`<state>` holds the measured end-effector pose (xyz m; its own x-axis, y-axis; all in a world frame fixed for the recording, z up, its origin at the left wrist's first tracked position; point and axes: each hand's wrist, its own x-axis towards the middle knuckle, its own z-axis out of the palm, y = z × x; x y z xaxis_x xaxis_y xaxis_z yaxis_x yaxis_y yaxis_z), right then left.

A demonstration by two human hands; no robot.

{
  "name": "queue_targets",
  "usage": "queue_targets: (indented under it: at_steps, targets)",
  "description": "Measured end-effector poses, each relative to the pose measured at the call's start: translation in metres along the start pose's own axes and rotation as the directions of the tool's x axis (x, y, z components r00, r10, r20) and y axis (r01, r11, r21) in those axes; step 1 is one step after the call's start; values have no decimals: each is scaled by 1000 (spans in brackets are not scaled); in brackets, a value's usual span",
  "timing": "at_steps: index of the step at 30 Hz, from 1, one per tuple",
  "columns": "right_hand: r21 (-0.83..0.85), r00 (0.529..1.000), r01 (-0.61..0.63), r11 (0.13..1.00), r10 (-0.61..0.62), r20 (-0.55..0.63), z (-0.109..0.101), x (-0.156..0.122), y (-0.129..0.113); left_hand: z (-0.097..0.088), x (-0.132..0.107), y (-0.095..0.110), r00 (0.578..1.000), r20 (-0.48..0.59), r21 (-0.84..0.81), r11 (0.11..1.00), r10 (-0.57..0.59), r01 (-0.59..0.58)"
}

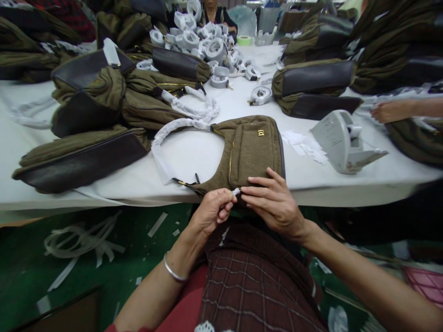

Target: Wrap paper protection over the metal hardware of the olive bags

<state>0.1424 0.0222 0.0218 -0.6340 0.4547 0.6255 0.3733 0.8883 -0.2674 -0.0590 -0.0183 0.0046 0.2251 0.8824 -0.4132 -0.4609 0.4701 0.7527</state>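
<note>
An olive corduroy handbag [258, 152] with a gold emblem, a gold zipper and dark trim lies at the table's front edge. White wrapping covers its shoulder strap [161, 143], which loops to the left. My left hand [216, 207] is closed in a pinch on a small white wrapping piece [236, 192] at the bag's near edge. What lies inside that piece is hidden. My right hand [277, 203] rests on the bag's lower right part with its fingers stretched out, their tips beside the white piece. Its thumb is mostly hidden.
More olive bags [86, 157] are piled at left, and others [314, 80] at right. Wrapped rolled straps [214, 48] are heaped at the back. A grey tape dispenser [341, 140] stands by white slips [304, 144]. Another person's hand [391, 111] is at far right.
</note>
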Motion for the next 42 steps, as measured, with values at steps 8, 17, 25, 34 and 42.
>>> queue_targets:
  at_steps: [8, 17, 25, 34, 42]
  targets:
    - [-86, 990, 139, 987, -136, 43, -2, 32, 8, 0, -1, 1, 1000, 18, -63, 998, -24, 25]
    - [-267, 963, 269, 926, -258, 73, 13, 37, -2, -1, 0, 0, 979, 95, -290, 936, -179, 199]
    - [-230, 984, 172, 958, -154, 92, 30, 29, 4, 10, -7, -6, 998, -52, 68, 997, 28, -25]
    - [5, 952, -20, 1000, 18, 305, -1, 36, 11, -11, -29, 8, 993, 62, 577, 815, -102, 48]
    - [-142, 764, -617, 774, 633, 126, -74, 9, 47, -62, -30, 64, 767, 48, 941, 229, 640, -250]
